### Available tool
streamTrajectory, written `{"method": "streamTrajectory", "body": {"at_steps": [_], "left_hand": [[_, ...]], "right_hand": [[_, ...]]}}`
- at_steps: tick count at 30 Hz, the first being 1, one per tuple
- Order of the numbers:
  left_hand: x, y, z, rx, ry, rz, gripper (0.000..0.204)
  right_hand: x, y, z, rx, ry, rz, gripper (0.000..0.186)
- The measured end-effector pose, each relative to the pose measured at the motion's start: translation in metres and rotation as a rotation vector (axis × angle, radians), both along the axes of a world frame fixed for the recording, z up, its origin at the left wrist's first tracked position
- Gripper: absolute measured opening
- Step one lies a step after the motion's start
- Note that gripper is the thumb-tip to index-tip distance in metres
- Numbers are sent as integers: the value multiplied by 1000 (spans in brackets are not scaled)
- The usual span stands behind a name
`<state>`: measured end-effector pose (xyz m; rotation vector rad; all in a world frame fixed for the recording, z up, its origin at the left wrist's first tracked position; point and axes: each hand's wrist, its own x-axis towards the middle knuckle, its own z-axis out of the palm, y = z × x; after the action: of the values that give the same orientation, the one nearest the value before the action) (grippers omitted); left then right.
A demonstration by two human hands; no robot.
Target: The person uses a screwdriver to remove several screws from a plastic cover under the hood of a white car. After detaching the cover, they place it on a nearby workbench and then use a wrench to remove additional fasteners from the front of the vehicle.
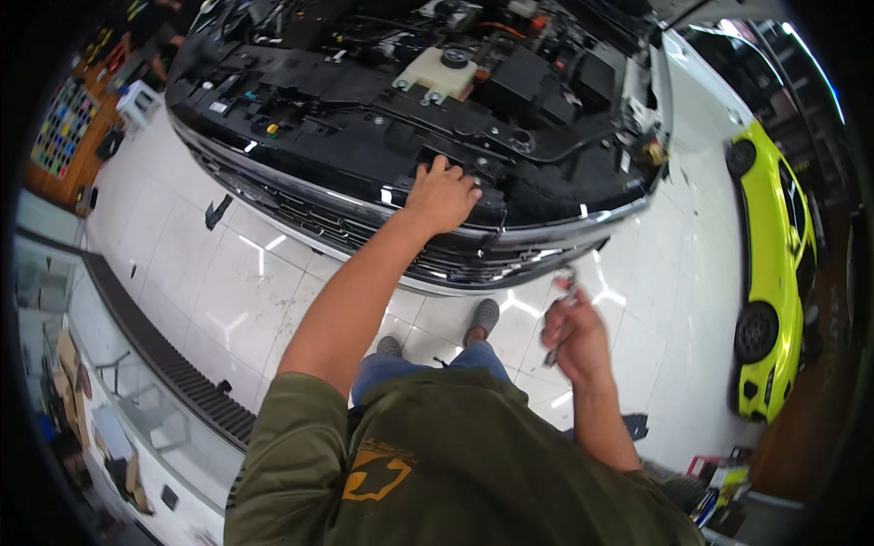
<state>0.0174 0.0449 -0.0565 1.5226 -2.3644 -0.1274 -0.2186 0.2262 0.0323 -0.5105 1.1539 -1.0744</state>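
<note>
My left hand (442, 194) rests on the black front trim panel (350, 155) of a car with its hood raised. The fingers are apart and bent a little over the panel, next to a recess near the middle; their tips are partly hidden. Lower and to the right, apart from the car, my right hand (579, 338) is closed around a slim silver wrench (551, 353). Motion blurs the wrench's far end, so its head shape is unclear. Below the panel runs the dark front grille (319, 218).
In the engine bay sit a white fluid tank (435, 75) with a black cap and a black box (519, 80). A loose black part (218, 212) lies on the white tiled floor (196, 282). A lime-green car (774, 264) stands at right; a white stool (139, 102) is at far left.
</note>
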Motion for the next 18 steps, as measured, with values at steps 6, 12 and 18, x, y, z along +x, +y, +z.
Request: {"method": "streamTrajectory", "body": {"at_steps": [6, 12, 18], "left_hand": [[10, 2, 4, 3, -229, -29, 49], [-5, 1, 23, 296, -143, 80, 52], [-5, 8, 2, 199, -193, 106, 60]], "right_hand": [[38, 159, -16, 246, -35, 21, 31], [13, 235, -29, 247, -13, -179, 32], [-16, 315, -56, 182, 136, -305, 35]]}}
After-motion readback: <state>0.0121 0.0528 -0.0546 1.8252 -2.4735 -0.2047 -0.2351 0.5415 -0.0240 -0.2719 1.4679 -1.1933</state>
